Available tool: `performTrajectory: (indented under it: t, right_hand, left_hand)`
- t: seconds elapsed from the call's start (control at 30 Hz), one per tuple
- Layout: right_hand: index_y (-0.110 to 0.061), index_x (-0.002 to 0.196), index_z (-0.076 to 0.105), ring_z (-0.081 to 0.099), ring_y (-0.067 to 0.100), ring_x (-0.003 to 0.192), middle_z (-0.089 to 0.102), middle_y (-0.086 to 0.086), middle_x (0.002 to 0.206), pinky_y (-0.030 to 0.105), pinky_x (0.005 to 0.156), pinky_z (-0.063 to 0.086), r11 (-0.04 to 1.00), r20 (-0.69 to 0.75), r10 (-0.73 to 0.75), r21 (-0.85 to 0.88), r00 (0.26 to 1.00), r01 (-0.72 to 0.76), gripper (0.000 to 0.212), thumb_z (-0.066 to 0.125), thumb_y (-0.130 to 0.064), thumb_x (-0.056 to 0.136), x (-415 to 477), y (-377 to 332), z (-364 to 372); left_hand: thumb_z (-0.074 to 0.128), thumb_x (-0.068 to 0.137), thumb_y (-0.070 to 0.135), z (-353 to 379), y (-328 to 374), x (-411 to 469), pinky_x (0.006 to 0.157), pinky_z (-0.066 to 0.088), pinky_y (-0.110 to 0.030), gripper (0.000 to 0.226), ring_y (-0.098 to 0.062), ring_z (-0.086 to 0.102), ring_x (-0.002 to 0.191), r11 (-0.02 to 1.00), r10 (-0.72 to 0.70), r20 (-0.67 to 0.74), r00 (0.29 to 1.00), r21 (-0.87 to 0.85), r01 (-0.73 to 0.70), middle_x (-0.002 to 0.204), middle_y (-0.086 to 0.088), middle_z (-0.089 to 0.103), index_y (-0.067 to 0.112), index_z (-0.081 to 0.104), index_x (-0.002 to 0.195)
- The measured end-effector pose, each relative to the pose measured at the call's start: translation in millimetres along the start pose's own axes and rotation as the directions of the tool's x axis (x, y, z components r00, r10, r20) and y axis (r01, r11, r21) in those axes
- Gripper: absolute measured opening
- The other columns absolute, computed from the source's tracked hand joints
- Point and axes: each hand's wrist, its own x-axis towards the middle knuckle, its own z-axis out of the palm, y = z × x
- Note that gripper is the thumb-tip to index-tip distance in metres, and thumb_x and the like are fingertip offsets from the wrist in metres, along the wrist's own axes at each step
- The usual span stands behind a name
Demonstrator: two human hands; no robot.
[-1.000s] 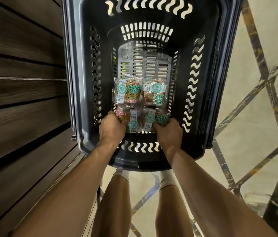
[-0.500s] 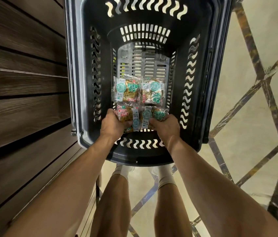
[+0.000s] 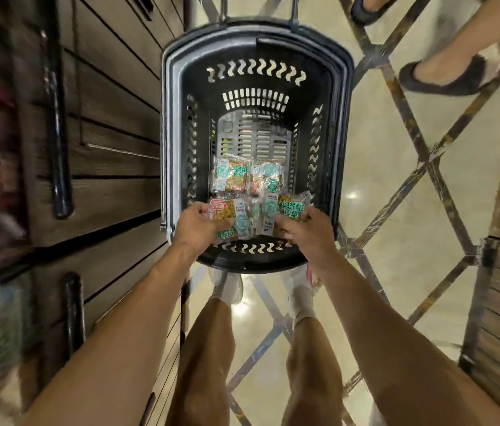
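Step as I read it: two-handed handling of the near snack pair in the basket (image 3: 171,149), centre frame. Set-down or lift-out, can't tell. Left hand (image 3: 200,224) has its fingers curled round the left packet (image 3: 230,218); right hand (image 3: 307,232) is pinching the right packet (image 3: 287,209). The packets sit side by side just up-frame of my knuckles. The far packets (image 3: 230,179) lie flat beyond them. Next move needs both grips kept level and clear of the near rim.
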Motion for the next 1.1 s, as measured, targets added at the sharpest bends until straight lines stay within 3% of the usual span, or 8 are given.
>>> performTrajectory:
  t: [0.1,0.2,0.33,0.43,0.6,0.93,1.03,1.1]
  right_hand:
    - [-0.012,0.079,0.064,0.064,-0.005,0.06,0.067,-0.005,0.075,0.007,0.055,0.047,0.996,0.031,-0.002,0.092,1.0,-0.001,0.027,0.086,-0.025,0.086,-52.0,-44.3,-33.1]
    - [0.003,0.11,0.069,0.078,0.023,0.087,0.079,0.014,0.101,0.035,0.076,0.065,0.976,0.096,-0.034,0.218,0.995,0.012,0.05,0.091,-0.029,0.079,-111.3,-94.2,-61.7]
    - [-0.007,0.101,0.073,0.076,0.025,0.088,0.079,0.01,0.097,0.034,0.075,0.061,0.942,0.096,-0.157,0.314,0.983,0.12,0.014,0.08,-0.014,0.091,-186.7,-164.4,-106.0]
    - [-0.011,0.094,0.074,0.072,0.023,0.085,0.077,0.01,0.094,0.039,0.083,0.059,0.925,0.104,-0.271,0.304,0.957,0.229,0.007,0.079,-0.015,0.091,-238.7,-210.6,-131.4]
    - [-0.01,0.103,0.076,0.075,0.034,0.097,0.078,0.015,0.105,0.053,0.096,0.058,0.905,0.167,-0.368,0.29,0.915,0.311,0.049,0.091,-0.043,0.07,-320.0,-273.4,-151.0]
    - [-0.006,0.116,0.062,0.075,0.032,0.103,0.075,0.017,0.118,0.049,0.097,0.059,0.873,0.378,-0.474,0.32,0.795,0.368,0.037,0.082,-0.018,0.088,-430.4,-375.0,-121.1]
    - [-0.005,0.117,0.063,0.077,0.023,0.087,0.08,0.01,0.101,0.034,0.08,0.063,0.87,0.501,-0.493,0.251,0.711,0.426,0.032,0.077,-0.02,0.093,-474.4,-397.6,-87.3]
    - [-0.003,0.13,0.061,0.077,0.022,0.088,0.078,0.014,0.111,0.031,0.073,0.062,0.863,0.58,-0.489,0.214,0.651,0.458,0.045,0.077,-0.023,0.093,-501.8,-406.8,-61.2]
  left_hand:
    - [0.094,0.074,0.017,-15.8,33.0,-63.3,0.086,0.063,-0.05,0.053,-0.029,0.078,0.095,0.993,0.022,0.045,0.999,-0.119,-0.016,0.104,-0.009,0.079,0.005,0.062,0.115]
    - [0.09,0.077,0.013,-35.7,74.7,-134.7,0.097,0.059,-0.051,0.05,-0.028,0.077,0.102,0.962,0.072,0.08,0.994,-0.268,-0.048,0.107,-0.007,0.08,0.003,0.063,0.119]
    - [0.093,0.075,0.023,-60.7,129.4,-224.3,0.089,0.063,-0.041,0.052,-0.028,0.076,0.105,0.891,0.155,0.05,0.987,-0.439,-0.118,0.112,-0.01,0.079,0.004,0.068,0.116]
    - [0.094,0.066,0.029,-74.1,161.8,-288.0,0.083,0.061,-0.04,0.027,-0.034,0.075,0.106,0.837,0.227,0.01,0.974,-0.513,-0.19,0.107,-0.015,0.078,0.018,0.079,0.084]
    - [0.078,0.091,0.008,-94.5,195.8,-381.1,0.082,0.064,-0.053,0.024,-0.044,0.071,0.102,0.712,0.327,-0.073,0.942,-0.636,-0.297,0.107,-0.025,0.069,0.006,0.056,0.082]
    - [0.091,0.078,0.017,-177.8,206.6,-516.7,0.069,0.065,-0.039,0.052,-0.032,0.077,0.1,0.403,0.401,-0.347,0.847,-0.764,-0.504,0.124,-0.024,0.071,0.0,0.058,0.113]
    - [0.085,0.085,0.017,-211.6,182.9,-556.5,0.052,0.063,-0.037,0.043,-0.028,0.078,0.083,0.392,0.346,-0.466,0.814,-0.717,-0.577,0.116,-0.025,0.071,-0.005,0.062,0.114]
    - [0.079,0.09,0.01,-234.9,158.7,-580.5,0.063,0.066,-0.043,0.048,-0.032,0.077,0.093,0.335,0.316,-0.504,0.804,-0.734,-0.591,0.117,-0.025,0.074,-0.018,0.059,0.124]
